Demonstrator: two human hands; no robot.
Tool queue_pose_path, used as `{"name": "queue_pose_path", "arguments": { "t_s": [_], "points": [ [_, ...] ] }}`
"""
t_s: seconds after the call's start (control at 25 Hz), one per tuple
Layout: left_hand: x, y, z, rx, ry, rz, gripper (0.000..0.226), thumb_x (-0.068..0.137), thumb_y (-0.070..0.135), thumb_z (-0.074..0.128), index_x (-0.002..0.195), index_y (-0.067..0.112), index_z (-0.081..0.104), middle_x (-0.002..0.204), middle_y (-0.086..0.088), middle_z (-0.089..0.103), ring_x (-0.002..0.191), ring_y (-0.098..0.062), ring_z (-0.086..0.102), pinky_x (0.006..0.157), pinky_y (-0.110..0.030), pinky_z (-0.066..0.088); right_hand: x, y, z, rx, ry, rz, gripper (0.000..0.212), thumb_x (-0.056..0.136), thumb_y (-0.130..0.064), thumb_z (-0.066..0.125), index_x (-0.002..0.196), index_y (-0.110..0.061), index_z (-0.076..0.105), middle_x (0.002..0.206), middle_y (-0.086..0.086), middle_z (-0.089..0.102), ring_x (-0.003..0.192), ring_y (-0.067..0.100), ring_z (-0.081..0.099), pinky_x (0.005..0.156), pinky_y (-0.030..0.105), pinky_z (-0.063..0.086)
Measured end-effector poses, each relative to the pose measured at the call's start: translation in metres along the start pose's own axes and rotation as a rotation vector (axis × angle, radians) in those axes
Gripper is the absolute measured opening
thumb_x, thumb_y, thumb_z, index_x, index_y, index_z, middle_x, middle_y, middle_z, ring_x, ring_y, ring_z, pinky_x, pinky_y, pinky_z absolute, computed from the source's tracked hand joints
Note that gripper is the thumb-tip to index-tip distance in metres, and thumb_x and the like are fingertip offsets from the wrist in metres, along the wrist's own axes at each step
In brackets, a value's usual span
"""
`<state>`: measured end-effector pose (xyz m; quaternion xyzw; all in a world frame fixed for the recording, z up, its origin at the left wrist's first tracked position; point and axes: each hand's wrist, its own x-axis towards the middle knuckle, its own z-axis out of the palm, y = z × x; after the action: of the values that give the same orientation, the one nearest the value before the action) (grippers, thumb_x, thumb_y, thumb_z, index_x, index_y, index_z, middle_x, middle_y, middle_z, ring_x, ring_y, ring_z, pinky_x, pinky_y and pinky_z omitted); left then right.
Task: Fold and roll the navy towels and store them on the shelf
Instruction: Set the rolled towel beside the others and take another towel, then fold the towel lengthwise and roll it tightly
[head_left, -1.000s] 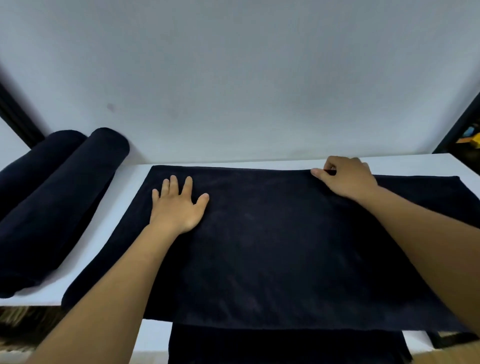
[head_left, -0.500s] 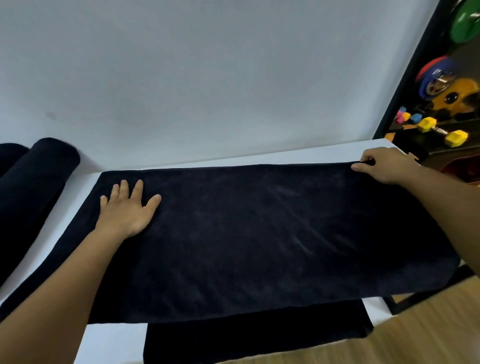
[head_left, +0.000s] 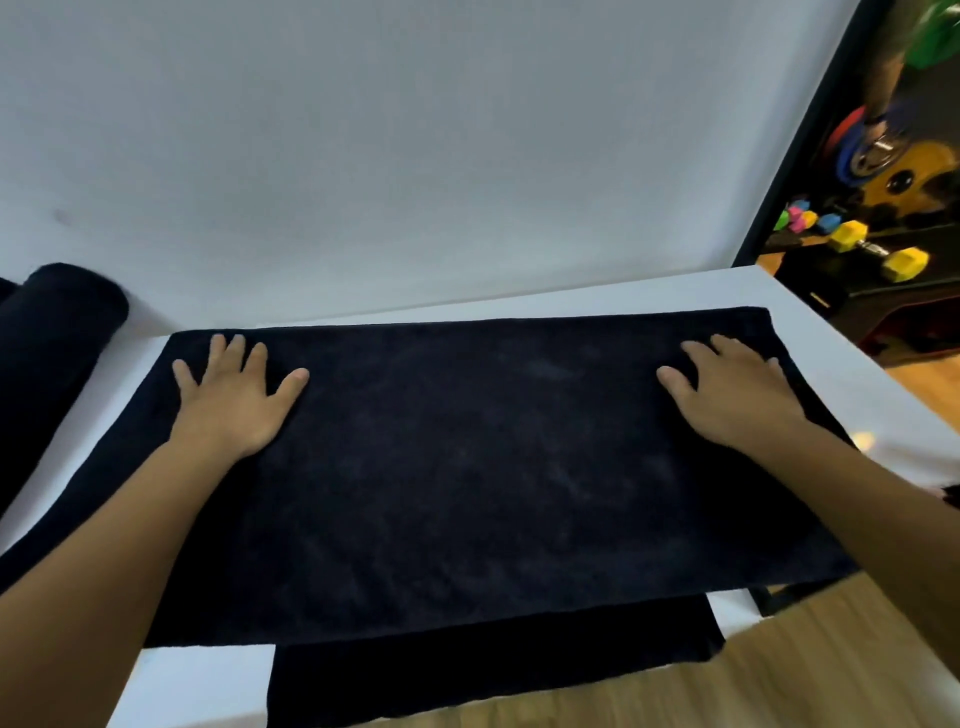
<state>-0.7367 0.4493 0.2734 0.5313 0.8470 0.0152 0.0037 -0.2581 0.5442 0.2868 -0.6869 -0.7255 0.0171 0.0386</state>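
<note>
A navy towel (head_left: 467, 467) lies spread flat across the white table (head_left: 857, 379), its long side running left to right and its far edge near the wall (head_left: 415, 156). The left hand (head_left: 236, 400) rests palm down on the towel's far left corner, its fingers (head_left: 256, 358) straight and spread, holding nothing. The right hand (head_left: 732, 395) presses flat near the far right corner, fingers likewise stretched out and slightly apart, with the thumb pointing inward. Both forearms reach across the cloth from the near side. Below the towel's near edge more dark cloth (head_left: 493, 670) hangs over the table's front; whether it is part of the same towel cannot be told. At the far left a rolled towel (head_left: 57, 332) lies on the table, just beside the flat one. Past the table's right end stands a yellow dumbbell (head_left: 878, 252), with a wooden floor (head_left: 831, 665) showing below.
</note>
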Motion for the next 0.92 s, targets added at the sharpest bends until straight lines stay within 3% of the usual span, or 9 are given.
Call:
{"name": "queue_pose_path", "arguments": {
  "t_s": [0.08, 0.16, 0.28, 0.48, 0.72, 0.8, 0.92],
  "points": [
    [0.003, -0.003, 0.002, -0.049, 0.003, 0.115, 0.079, 0.095, 0.064, 0.022, 0.156, 0.013, 0.021, 0.165, -0.007, 0.009, 0.152, -0.021, 0.001, 0.122, -0.051, 0.002, -0.004, 0.006, 0.010, -0.022, -0.119, 0.037, 0.073, 0.096, -0.063, 0.019, 0.155, -0.021, 0.014, 0.163, 0.015, 0.007, 0.150, 0.029, 0.002, 0.119, 0.049, 0.002],
    [0.006, -0.004, 0.003, -0.028, -0.048, 0.087, 0.079, 0.095, 0.066, 0.022, 0.157, 0.019, 0.016, 0.165, -0.005, 0.006, 0.152, -0.025, 0.003, 0.121, -0.051, 0.005, 0.010, 0.010, 0.008, -0.008, -0.148, 0.041, 0.075, 0.094, -0.067, 0.015, 0.156, -0.025, 0.006, 0.163, 0.013, -0.002, 0.150, 0.028, -0.004, 0.120, 0.047, -0.003],
    [0.018, 0.001, 0.004, 0.011, -0.101, -0.006, 0.083, 0.092, 0.073, 0.021, 0.157, 0.023, 0.014, 0.166, -0.005, 0.005, 0.152, -0.029, 0.003, 0.120, -0.054, 0.006, 0.044, 0.011, 0.010, -0.009, -0.129, -0.013, 0.075, 0.093, -0.068, 0.019, 0.156, -0.027, 0.012, 0.163, 0.011, 0.004, 0.150, 0.027, 0.001, 0.120, 0.046, 0.002],
    [0.001, 0.002, -0.007, -0.094, -0.011, 0.007, 0.073, 0.097, 0.062, 0.026, 0.156, 0.019, 0.024, 0.164, -0.007, 0.014, 0.152, -0.027, 0.007, 0.121, -0.056, 0.004, 0.043, -0.001, -0.006, 0.180, 0.074, -0.087, 0.058, 0.097, -0.045, 0.044, 0.147, -0.016, 0.039, 0.158, 0.012, 0.028, 0.148, 0.028, 0.016, 0.120, 0.049, 0.016],
    [-0.036, -0.017, 0.003, -0.049, -0.090, 0.031, 0.073, 0.092, 0.073, 0.017, 0.156, 0.039, 0.008, 0.165, 0.007, -0.001, 0.152, -0.019, -0.006, 0.121, -0.050, -0.003, 0.005, 0.006, 0.010, -0.014, -0.114, -0.118, 0.069, 0.091, -0.069, 0.021, 0.152, -0.039, 0.021, 0.164, -0.003, 0.010, 0.150, 0.020, 0.004, 0.120, 0.048, 0.004],
    [-0.022, -0.008, -0.001, -0.092, -0.057, 0.035, 0.071, 0.093, 0.070, 0.022, 0.156, 0.036, 0.016, 0.165, 0.004, 0.006, 0.152, -0.021, 0.000, 0.121, -0.049, 0.000, 0.017, 0.002, 0.012, 0.012, -0.064, -0.113, 0.066, 0.092, -0.067, 0.025, 0.151, -0.037, 0.025, 0.163, -0.002, 0.015, 0.150, 0.020, 0.007, 0.120, 0.047, 0.005],
    [-0.032, 0.000, -0.011, -0.297, 0.230, 0.038, 0.053, 0.100, 0.043, 0.044, 0.144, 0.014, 0.048, 0.154, -0.010, 0.040, 0.146, -0.026, 0.029, 0.123, -0.047, 0.013, 0.024, -0.006, 0.006, 0.208, 0.046, -0.083, 0.056, 0.096, -0.053, 0.041, 0.145, -0.024, 0.044, 0.157, 0.005, 0.031, 0.148, 0.021, 0.020, 0.121, 0.048, 0.011]
  ]
}}
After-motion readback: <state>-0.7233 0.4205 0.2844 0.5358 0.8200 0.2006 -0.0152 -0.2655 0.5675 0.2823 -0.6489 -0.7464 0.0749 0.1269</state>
